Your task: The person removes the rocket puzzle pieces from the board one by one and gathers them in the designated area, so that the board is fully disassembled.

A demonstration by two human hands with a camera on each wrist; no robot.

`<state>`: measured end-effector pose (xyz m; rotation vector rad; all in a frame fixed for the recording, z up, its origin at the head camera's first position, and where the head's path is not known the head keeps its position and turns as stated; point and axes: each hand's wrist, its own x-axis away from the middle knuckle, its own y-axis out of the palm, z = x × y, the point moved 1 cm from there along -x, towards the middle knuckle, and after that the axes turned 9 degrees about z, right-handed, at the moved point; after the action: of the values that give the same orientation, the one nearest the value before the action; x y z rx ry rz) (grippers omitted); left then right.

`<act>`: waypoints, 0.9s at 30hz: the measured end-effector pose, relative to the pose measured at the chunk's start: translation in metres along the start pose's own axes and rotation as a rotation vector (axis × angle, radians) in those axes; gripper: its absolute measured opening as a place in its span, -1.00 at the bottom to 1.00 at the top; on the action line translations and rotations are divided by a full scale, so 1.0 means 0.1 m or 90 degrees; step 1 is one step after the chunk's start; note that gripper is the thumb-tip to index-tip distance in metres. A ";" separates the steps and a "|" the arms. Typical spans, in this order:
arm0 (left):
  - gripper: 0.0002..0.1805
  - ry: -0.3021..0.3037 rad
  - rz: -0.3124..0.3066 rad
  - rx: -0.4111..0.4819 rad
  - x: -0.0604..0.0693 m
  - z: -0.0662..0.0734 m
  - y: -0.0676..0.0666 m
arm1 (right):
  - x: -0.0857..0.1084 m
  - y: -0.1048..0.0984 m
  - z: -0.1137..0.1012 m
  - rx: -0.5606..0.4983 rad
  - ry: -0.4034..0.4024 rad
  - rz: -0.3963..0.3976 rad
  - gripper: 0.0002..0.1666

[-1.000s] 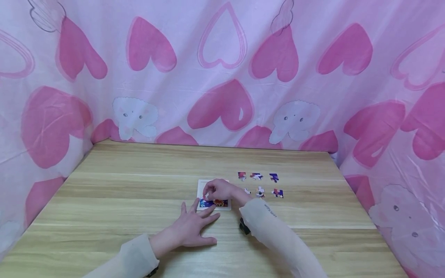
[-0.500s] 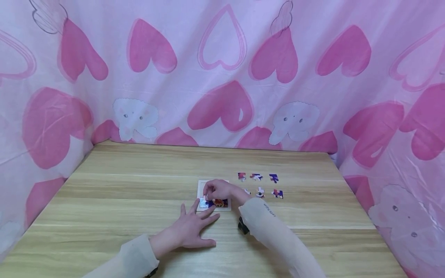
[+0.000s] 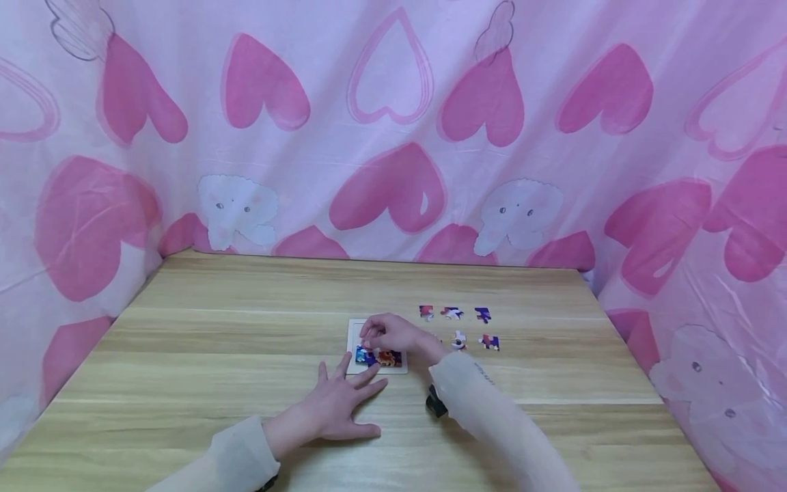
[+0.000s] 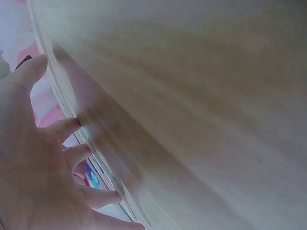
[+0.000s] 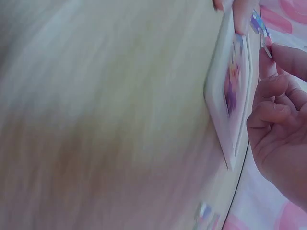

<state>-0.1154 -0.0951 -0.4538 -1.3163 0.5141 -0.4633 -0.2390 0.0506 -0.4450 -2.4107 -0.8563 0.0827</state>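
Note:
A small jigsaw puzzle piece [image 5: 259,25], blue with pink, is pinched between the thumb and index finger of my right hand [image 3: 393,335]. That hand is over the white puzzle frame [image 3: 353,336], and the right wrist view shows the piece tilted above the frame's surface. Assembled puzzle pieces [image 3: 389,359] with an orange and dark picture fill part of the frame's near side. My left hand [image 3: 338,403] lies with fingers spread, its fingertips at the frame's near edge. My right hand hides part of the frame's interior.
To the right of the frame, several loose puzzle pieces [image 3: 459,340] lie in two rows on the wooden table [image 3: 246,307]. My right forearm partly covers the nearer row. A pink curtain [image 3: 387,171] with hearts surrounds the table's back and sides.
The piece in my right hand has changed its tilt; its whitish glare has turned to blue. My right hand has shifted slightly, and its wrist stands a little further right. My left hand stays put.

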 end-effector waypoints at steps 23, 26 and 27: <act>-0.18 -0.009 -0.017 -0.001 -0.01 0.00 0.00 | 0.58 -0.51 0.26 0.033 -0.040 -0.012 -0.85; -0.18 -0.009 -0.020 -0.001 -0.01 0.00 0.00 | 0.65 -0.55 0.33 0.030 -0.044 -0.021 -0.84; -0.18 -0.008 -0.020 -0.002 -0.01 0.00 0.01 | 0.68 -0.56 0.35 0.028 -0.043 -0.023 -0.83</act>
<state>-0.1159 -0.0946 -0.4544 -1.3303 0.4851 -0.4806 -0.2250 0.1434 -0.4354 -2.3614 -0.9194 0.1681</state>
